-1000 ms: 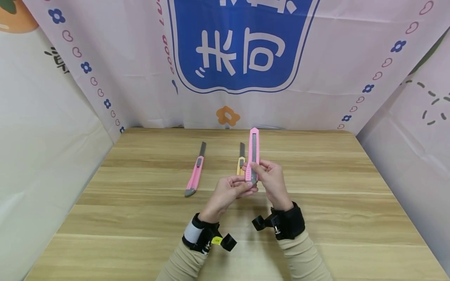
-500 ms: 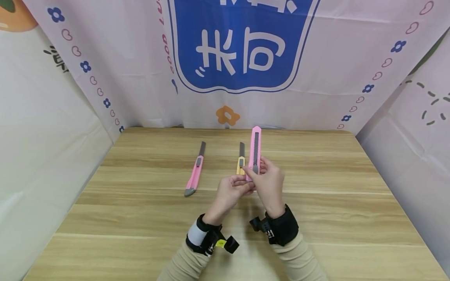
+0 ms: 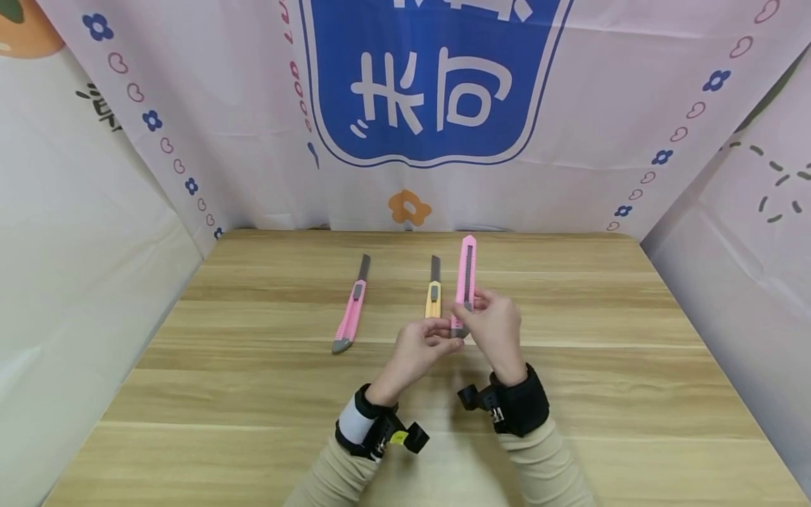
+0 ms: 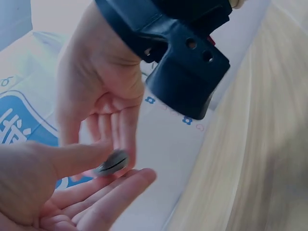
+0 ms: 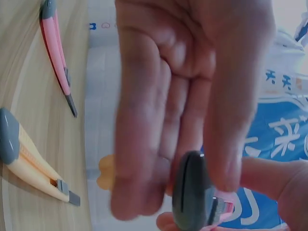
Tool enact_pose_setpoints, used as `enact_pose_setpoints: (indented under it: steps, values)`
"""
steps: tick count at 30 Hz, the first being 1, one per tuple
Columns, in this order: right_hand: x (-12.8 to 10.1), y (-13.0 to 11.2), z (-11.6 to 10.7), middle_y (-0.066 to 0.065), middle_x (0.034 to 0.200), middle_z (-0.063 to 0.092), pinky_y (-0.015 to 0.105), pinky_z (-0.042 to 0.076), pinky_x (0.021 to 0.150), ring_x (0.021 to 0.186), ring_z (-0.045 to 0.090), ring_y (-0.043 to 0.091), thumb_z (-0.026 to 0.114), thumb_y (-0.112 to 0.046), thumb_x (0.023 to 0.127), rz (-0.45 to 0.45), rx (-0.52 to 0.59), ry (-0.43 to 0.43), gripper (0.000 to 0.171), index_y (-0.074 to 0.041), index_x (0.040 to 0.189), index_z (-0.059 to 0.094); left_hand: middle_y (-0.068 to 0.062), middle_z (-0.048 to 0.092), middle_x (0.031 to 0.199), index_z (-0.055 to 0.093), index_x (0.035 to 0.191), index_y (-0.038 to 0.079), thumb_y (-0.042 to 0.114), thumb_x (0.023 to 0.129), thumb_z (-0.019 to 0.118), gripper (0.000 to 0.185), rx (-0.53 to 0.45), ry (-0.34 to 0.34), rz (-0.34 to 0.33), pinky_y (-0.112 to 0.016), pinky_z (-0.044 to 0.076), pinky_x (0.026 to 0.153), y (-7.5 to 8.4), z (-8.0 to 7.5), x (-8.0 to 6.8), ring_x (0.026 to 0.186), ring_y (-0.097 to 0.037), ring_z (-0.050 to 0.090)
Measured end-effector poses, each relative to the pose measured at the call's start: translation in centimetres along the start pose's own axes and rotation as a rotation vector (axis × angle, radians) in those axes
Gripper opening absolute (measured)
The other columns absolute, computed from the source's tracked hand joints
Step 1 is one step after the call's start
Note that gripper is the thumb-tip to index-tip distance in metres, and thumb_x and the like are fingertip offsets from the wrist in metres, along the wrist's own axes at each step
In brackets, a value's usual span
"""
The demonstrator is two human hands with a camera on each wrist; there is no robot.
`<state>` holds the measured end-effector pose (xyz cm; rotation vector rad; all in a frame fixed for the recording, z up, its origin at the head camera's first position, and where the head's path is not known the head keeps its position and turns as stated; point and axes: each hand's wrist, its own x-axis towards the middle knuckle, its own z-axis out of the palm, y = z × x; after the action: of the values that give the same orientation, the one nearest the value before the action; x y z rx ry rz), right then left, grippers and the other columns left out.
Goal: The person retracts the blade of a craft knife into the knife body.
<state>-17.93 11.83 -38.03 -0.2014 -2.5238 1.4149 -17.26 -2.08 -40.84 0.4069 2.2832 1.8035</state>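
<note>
A pink utility knife (image 3: 466,271) is held up between both hands with its nose pointing away; no blade protrudes from it. My right hand (image 3: 497,327) pinches its lower part, the thumb near the grey slider. My left hand (image 3: 412,355) has its thumb and fingers at the grey tail end, loosely pinching it. In the left wrist view that grey end cap (image 4: 114,162) sits between the left thumb and fingers. The right wrist view shows the cap (image 5: 190,192) beside the right thumb, the pink body mostly hidden behind it.
A yellow utility knife (image 3: 434,299) lies just left of the held one, its lower end hidden by the left hand. Farther left lies another pink utility knife (image 3: 351,310). Both have blades extended. The wooden table (image 3: 253,422) ends at a printed curtain (image 3: 253,162).
The held pink knife has shifted a little to the right, and its grey tail end shows again. The right hand moved in toward the left, then back out. The knives on the table stay put.
</note>
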Motion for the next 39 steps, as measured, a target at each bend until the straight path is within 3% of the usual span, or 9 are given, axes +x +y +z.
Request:
enact_pose_setpoints:
  steps: [5, 12, 21, 24, 28, 33, 39]
  values:
    - [0.9, 1.0, -0.8, 0.024, 0.092, 0.074, 0.016, 0.05, 0.051, 0.074, 0.072, 0.027, 0.078, -0.023, 0.078, 0.073, -0.047, -0.03, 0.044, 0.007, 0.109, 0.067, -0.024, 0.069, 0.111, 0.063, 0.115, -0.007, 0.009, 0.089, 0.067, 0.03, 0.042, -0.091, -0.005, -0.026, 0.061, 0.082, -0.2, -0.6, 0.1, 0.099, -0.032, 0.07]
    - [2.1, 3.1, -1.7, 0.023, 0.095, 0.072, 0.016, 0.045, 0.051, 0.069, 0.068, 0.02, 0.077, -0.022, 0.08, 0.158, -0.121, -0.045, 0.038, 0.004, 0.105, 0.068, -0.026, 0.068, 0.114, 0.06, 0.12, -0.007, 0.009, 0.094, 0.06, 0.03, -0.053, -0.12, -0.071, -0.044, 0.06, 0.089, 0.2, -1.2, 0.0, 0.102, -0.039, 0.069]
    - [2.9, 4.7, -2.4, 0.025, 0.102, 0.071, 0.02, 0.052, 0.05, 0.068, 0.068, 0.018, 0.074, -0.02, 0.083, 0.309, -0.183, -0.121, 0.038, 0.006, 0.11, 0.067, -0.033, 0.064, 0.117, 0.055, 0.122, -0.012, 0.004, 0.096, 0.054, 0.031, -0.11, -0.129, -0.084, -0.037, 0.06, 0.09, 0.2, -1.3, 0.1, 0.103, -0.034, 0.07]
    - [3.0, 5.0, -2.4, 0.024, 0.096, 0.072, 0.02, 0.052, 0.048, 0.063, 0.066, 0.017, 0.073, -0.017, 0.083, 0.334, -0.213, -0.14, 0.034, 0.007, 0.106, 0.068, -0.034, 0.063, 0.118, 0.054, 0.123, -0.013, 0.003, 0.096, 0.053, 0.031, -0.117, -0.134, -0.083, -0.042, 0.058, 0.093, 0.2, -1.3, 0.1, 0.105, -0.037, 0.068]
    - [3.2, 5.6, -2.0, 0.019, 0.083, 0.072, 0.02, 0.05, 0.044, 0.056, 0.062, 0.014, 0.074, -0.016, 0.081, 0.35, -0.266, -0.159, 0.026, 0.007, 0.093, 0.069, -0.033, 0.064, 0.117, 0.055, 0.123, -0.011, 0.004, 0.097, 0.053, 0.03, -0.111, -0.135, -0.08, -0.04, 0.058, 0.093, 0.3, -1.5, 0.0, 0.107, -0.041, 0.066]
    - [3.4, 6.3, -1.6, 0.004, 0.06, 0.055, 0.019, 0.044, 0.04, 0.051, 0.055, 0.012, 0.077, -0.02, 0.079, 0.364, -0.371, -0.195, 0.028, 0.003, 0.076, 0.061, -0.031, 0.065, 0.117, 0.056, 0.123, -0.009, 0.005, 0.097, 0.053, 0.03, -0.101, -0.133, -0.085, -0.031, 0.06, 0.089, 0.4, -1.6, 0.0, 0.107, -0.037, 0.068]
    - [3.4, 6.9, -1.3, 0.0, 0.056, 0.046, 0.019, 0.036, 0.04, 0.049, 0.047, 0.012, 0.079, -0.022, 0.077, 0.334, -0.408, -0.19, 0.031, 0.001, 0.071, 0.06, -0.031, 0.065, 0.118, 0.056, 0.123, -0.008, 0.005, 0.097, 0.052, 0.029, -0.103, -0.138, -0.084, -0.039, 0.059, 0.092, 0.4, -1.7, 0.0, 0.106, -0.035, 0.068]
